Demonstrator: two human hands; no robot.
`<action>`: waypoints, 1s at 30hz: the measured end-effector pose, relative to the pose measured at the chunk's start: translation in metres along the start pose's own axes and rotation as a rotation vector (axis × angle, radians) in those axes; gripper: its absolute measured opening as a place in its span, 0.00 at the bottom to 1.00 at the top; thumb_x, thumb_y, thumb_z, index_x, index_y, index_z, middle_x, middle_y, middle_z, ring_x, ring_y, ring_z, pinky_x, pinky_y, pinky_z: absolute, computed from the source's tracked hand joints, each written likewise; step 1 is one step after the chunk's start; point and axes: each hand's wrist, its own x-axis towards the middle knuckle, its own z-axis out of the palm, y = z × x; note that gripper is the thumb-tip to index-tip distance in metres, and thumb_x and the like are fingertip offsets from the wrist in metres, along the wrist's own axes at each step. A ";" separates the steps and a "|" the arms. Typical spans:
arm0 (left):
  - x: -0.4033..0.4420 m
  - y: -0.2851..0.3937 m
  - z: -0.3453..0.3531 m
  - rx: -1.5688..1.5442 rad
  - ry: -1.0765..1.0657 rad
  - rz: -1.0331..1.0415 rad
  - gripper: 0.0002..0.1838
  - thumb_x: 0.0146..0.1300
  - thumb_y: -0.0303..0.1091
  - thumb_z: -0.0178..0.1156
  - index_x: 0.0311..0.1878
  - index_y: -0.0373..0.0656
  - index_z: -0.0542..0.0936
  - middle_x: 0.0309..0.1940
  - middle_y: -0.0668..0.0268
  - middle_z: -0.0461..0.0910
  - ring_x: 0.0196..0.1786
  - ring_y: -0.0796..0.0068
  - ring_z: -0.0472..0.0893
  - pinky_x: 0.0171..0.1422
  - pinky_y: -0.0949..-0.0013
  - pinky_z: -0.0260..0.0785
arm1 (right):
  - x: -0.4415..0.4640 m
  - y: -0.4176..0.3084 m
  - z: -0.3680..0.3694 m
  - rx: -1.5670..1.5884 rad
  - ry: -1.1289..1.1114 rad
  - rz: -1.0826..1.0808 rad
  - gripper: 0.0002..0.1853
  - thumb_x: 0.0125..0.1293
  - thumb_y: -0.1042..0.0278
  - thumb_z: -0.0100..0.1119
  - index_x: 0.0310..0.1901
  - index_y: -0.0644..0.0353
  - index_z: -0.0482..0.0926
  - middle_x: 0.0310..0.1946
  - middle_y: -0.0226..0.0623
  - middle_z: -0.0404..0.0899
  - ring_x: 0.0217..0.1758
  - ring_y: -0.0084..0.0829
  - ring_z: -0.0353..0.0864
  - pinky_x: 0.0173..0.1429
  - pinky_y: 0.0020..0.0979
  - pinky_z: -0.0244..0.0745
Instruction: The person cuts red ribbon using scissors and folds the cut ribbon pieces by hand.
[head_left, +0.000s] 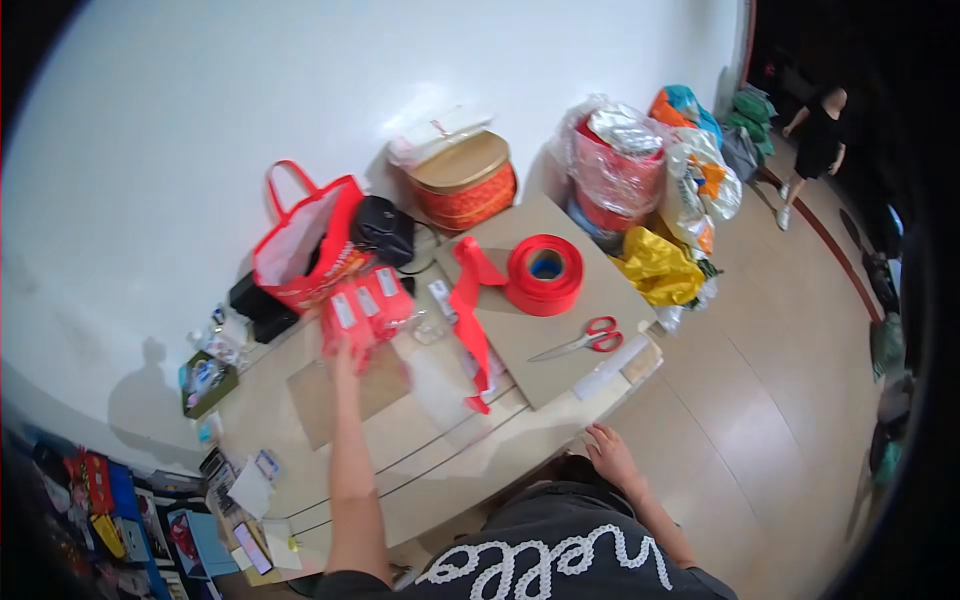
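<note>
My left hand point(345, 357) reaches to the front of several red packets with white labels point(368, 300), its fingers blurred against them. Whether it grips one cannot be made out. Below it lies a brown sheet point(350, 395). My right hand point(610, 452) hangs by the table's front edge, fingers apart, holding nothing. A roll of red ribbon point(545, 275) sits on a grey board point(530, 350), with red-handled scissors point(590, 340) in front of it. A loose red ribbon strip point(472, 320) trails along the board's left side.
A red and white bag point(310, 245), a black pouch point(384, 230) and a round gold-lidded box point(465, 180) stand along the wall. Wrapped bundles and a yellow bag point(660, 268) are at the right. A person in black point(822, 135) is on the floor beyond.
</note>
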 end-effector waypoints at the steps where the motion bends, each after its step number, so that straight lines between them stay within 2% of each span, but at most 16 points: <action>1: 0.023 0.008 0.002 0.426 0.185 -0.073 0.34 0.53 0.49 0.66 0.55 0.35 0.67 0.50 0.57 0.72 0.50 0.60 0.75 0.51 0.59 0.73 | 0.001 0.005 -0.006 0.009 0.018 0.032 0.17 0.58 0.70 0.54 0.50 0.63 0.72 0.51 0.49 0.71 0.55 0.48 0.70 0.59 0.39 0.66; 3: 0.040 0.000 0.004 1.156 0.663 0.389 0.37 0.53 0.55 0.64 0.54 0.32 0.68 0.49 0.54 0.72 0.49 0.57 0.74 0.53 0.62 0.70 | -0.005 0.021 -0.021 0.012 0.062 0.094 0.16 0.57 0.71 0.55 0.49 0.62 0.73 0.50 0.48 0.72 0.53 0.47 0.71 0.57 0.39 0.67; 6: -0.027 0.015 0.037 0.990 0.519 0.650 0.32 0.54 0.50 0.64 0.52 0.33 0.70 0.45 0.53 0.74 0.45 0.60 0.75 0.52 0.65 0.68 | 0.000 0.041 -0.035 0.038 0.119 0.153 0.14 0.57 0.72 0.55 0.46 0.62 0.75 0.48 0.46 0.74 0.51 0.47 0.73 0.55 0.39 0.69; 9: -0.137 -0.019 0.093 0.698 0.128 0.481 0.17 0.56 0.38 0.62 0.42 0.34 0.73 0.33 0.61 0.74 0.37 0.68 0.73 0.47 0.66 0.67 | 0.028 0.053 -0.049 0.078 0.109 0.122 0.12 0.58 0.74 0.54 0.45 0.62 0.76 0.46 0.44 0.76 0.50 0.46 0.74 0.53 0.38 0.70; 10: -0.149 -0.067 0.086 0.696 0.016 0.443 0.16 0.56 0.38 0.62 0.37 0.34 0.74 0.30 0.63 0.73 0.35 0.69 0.72 0.45 0.68 0.66 | 0.047 0.053 -0.056 0.078 0.093 0.064 0.12 0.58 0.74 0.54 0.44 0.62 0.76 0.45 0.44 0.76 0.49 0.46 0.75 0.53 0.38 0.71; 11: -0.189 -0.075 0.114 0.777 0.001 0.238 0.19 0.53 0.42 0.65 0.37 0.34 0.75 0.31 0.59 0.74 0.39 0.66 0.73 0.48 0.65 0.66 | 0.066 0.051 -0.064 0.079 0.080 0.003 0.11 0.58 0.75 0.54 0.44 0.62 0.76 0.44 0.44 0.76 0.47 0.46 0.75 0.52 0.38 0.71; 12: -0.201 -0.119 0.117 0.924 0.075 0.296 0.23 0.51 0.45 0.66 0.39 0.34 0.76 0.36 0.54 0.75 0.45 0.59 0.73 0.51 0.59 0.65 | 0.085 0.047 -0.072 0.090 0.067 -0.047 0.11 0.58 0.75 0.54 0.44 0.62 0.76 0.44 0.44 0.76 0.47 0.46 0.75 0.52 0.37 0.71; 14: -0.245 -0.120 0.157 1.172 0.135 0.454 0.24 0.50 0.48 0.66 0.40 0.35 0.76 0.43 0.50 0.74 0.49 0.52 0.71 0.53 0.53 0.63 | 0.122 0.036 -0.091 0.108 0.039 -0.145 0.11 0.58 0.76 0.54 0.43 0.63 0.76 0.44 0.45 0.76 0.47 0.46 0.75 0.51 0.37 0.72; 17: -0.246 -0.135 0.167 1.255 0.155 0.414 0.21 0.52 0.46 0.64 0.40 0.37 0.76 0.46 0.51 0.72 0.50 0.50 0.71 0.52 0.53 0.63 | 0.163 0.031 -0.109 0.122 0.063 -0.337 0.11 0.57 0.77 0.55 0.43 0.63 0.77 0.44 0.44 0.76 0.46 0.45 0.76 0.50 0.37 0.72; 18: -0.243 -0.137 0.167 1.239 0.143 0.571 0.16 0.57 0.43 0.59 0.39 0.39 0.77 0.39 0.54 0.76 0.43 0.52 0.74 0.47 0.54 0.66 | 0.171 0.029 -0.112 0.158 0.048 -0.320 0.11 0.58 0.77 0.55 0.43 0.63 0.77 0.44 0.42 0.76 0.46 0.43 0.76 0.49 0.37 0.72; 21: -0.238 -0.114 0.170 1.122 0.032 0.361 0.10 0.61 0.38 0.55 0.37 0.41 0.77 0.28 0.56 0.77 0.33 0.52 0.75 0.40 0.58 0.68 | 0.182 0.023 -0.119 0.124 0.030 -0.349 0.10 0.58 0.77 0.55 0.42 0.62 0.77 0.43 0.41 0.77 0.46 0.43 0.76 0.49 0.37 0.72; 22: -0.240 -0.099 0.175 1.023 0.053 0.413 0.09 0.64 0.36 0.52 0.37 0.42 0.77 0.22 0.59 0.77 0.28 0.59 0.78 0.35 0.61 0.68 | 0.182 0.027 -0.115 0.140 0.008 -0.355 0.10 0.59 0.76 0.55 0.42 0.63 0.77 0.43 0.41 0.77 0.46 0.43 0.76 0.49 0.37 0.72; 24: -0.257 -0.039 0.194 0.909 0.045 0.255 0.10 0.65 0.36 0.51 0.38 0.41 0.77 0.24 0.62 0.78 0.31 0.67 0.79 0.36 0.62 0.69 | 0.178 0.036 -0.104 0.172 -0.024 -0.362 0.10 0.60 0.75 0.54 0.43 0.63 0.78 0.42 0.41 0.78 0.46 0.41 0.76 0.49 0.35 0.72; 27: -0.258 0.010 0.172 0.678 -0.083 0.128 0.11 0.68 0.35 0.47 0.42 0.40 0.76 0.28 0.68 0.77 0.34 0.80 0.77 0.37 0.68 0.71 | 0.165 0.018 -0.095 0.483 -0.414 0.034 0.11 0.63 0.70 0.53 0.45 0.63 0.78 0.44 0.40 0.78 0.47 0.36 0.77 0.48 0.33 0.72; 29: -0.295 0.053 0.198 -0.062 -0.024 -0.165 0.06 0.64 0.28 0.52 0.42 0.40 0.74 0.23 0.71 0.73 0.28 0.78 0.75 0.35 0.76 0.69 | 0.158 0.022 -0.058 0.654 -0.666 -0.065 0.18 0.69 0.61 0.47 0.53 0.64 0.74 0.47 0.39 0.78 0.49 0.29 0.77 0.51 0.28 0.71; 30: -0.305 0.050 0.171 -0.576 -0.183 -0.442 0.07 0.65 0.29 0.50 0.44 0.40 0.72 0.26 0.70 0.74 0.30 0.79 0.75 0.36 0.76 0.70 | 0.156 0.007 -0.052 0.833 -0.883 0.046 0.22 0.69 0.55 0.45 0.56 0.63 0.70 0.51 0.39 0.75 0.53 0.29 0.74 0.55 0.30 0.68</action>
